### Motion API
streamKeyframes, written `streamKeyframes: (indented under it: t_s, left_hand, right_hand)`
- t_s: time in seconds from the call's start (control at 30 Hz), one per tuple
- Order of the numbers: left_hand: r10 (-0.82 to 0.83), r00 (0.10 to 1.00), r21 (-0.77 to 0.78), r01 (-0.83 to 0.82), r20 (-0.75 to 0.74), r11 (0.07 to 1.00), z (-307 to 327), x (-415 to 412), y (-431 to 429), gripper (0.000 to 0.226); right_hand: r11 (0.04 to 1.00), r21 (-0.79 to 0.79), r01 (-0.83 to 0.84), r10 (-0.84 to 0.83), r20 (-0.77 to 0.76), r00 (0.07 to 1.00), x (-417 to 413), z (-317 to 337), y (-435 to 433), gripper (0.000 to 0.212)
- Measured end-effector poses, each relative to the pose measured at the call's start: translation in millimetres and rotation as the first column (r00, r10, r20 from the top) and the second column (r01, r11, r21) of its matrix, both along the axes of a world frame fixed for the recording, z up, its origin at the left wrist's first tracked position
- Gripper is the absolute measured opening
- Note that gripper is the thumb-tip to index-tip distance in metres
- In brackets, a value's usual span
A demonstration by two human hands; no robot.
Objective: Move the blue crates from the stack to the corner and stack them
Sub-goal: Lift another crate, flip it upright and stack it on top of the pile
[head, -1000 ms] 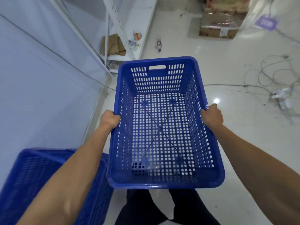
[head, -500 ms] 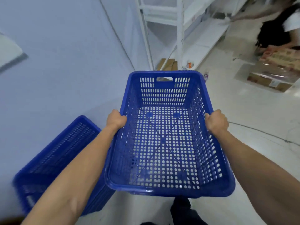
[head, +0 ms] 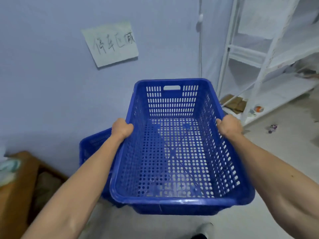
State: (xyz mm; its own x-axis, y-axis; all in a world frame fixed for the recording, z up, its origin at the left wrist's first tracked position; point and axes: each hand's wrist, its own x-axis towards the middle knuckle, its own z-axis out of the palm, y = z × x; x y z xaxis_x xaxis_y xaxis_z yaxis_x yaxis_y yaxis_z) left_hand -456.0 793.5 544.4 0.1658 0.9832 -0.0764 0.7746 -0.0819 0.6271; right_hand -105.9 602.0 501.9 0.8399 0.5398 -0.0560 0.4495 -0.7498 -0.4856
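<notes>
Crate between left hand, right hand

Carried crate front and centre, left hand on its left rim, right hand on its right rim, and the wall just beyond its far end, with a paper sign up to the left. Low down behind the left forearm, a second crate sits near that wall, with a wooden unit further left. Off to the right stands the shelving rack, cardboard on its bottom shelf.

Both hands — left hand, right hand — grip the blue crate.
</notes>
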Motion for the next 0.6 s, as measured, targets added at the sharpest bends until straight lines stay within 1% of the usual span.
streamKeyframes:
  t_s: [0.13, 0.17, 0.23, 0.3, 0.33, 0.37, 0.43, 0.6]
  left_hand:
    - [0.163, 0.981, 0.002, -0.164, 0.101, 0.986, 5.3, -69.4, -17.6, 0.010]
    - [0.212, 0.967, -0.009, -0.213, 0.139, 0.977, 3.3, -82.5, -20.5, 0.011]
    - [0.317, 0.920, -0.046, -0.315, 0.232, 0.948, -1.9, -107.6, -25.8, 0.021]
    - [0.405, 0.875, -0.064, -0.403, 0.266, 0.913, -9.6, -126.6, -28.8, 0.026]
    - [0.438, 0.860, -0.068, -0.437, 0.263, 0.897, -12.6, -132.4, -31.1, 0.024]
    - [0.476, 0.839, -0.073, -0.474, 0.264, 0.877, -13.8, -137.9, -33.9, 0.021]
    - [0.557, 0.784, -0.095, -0.554, 0.276, 0.827, -16.5, -144.7, -36.1, 0.023]
    - [0.751, 0.604, -0.149, -0.744, 0.267, 0.652, -28.9, -151.8, -21.6, 0.029]
  right_hand:
    - [0.985, -0.017, -0.170, 0.170, 0.087, 0.982, -47.6, 26.6, 44.6, 0.045]
    - [0.981, -0.013, -0.195, 0.196, 0.098, 0.976, -55.9, 31.0, 55.3, 0.045]
    - [0.967, -0.020, -0.254, 0.254, 0.122, 0.959, -73.7, 37.6, 78.5, 0.045]
    - [0.946, -0.050, -0.322, 0.326, 0.135, 0.936, -89.7, 43.5, 102.1, 0.043]
    - [0.935, -0.062, -0.350, 0.355, 0.140, 0.924, -96.3, 46.6, 113.2, 0.041]
    - [0.922, -0.072, -0.381, 0.388, 0.147, 0.910, -103.0, 48.9, 129.1, 0.040]
    - [0.904, -0.095, -0.417, 0.427, 0.163, 0.889, -113.5, 50.5, 162.4, 0.042]
    - [0.840, -0.134, -0.526, 0.543, 0.196, 0.816, -137.7, 46.7, 246.8, 0.037]
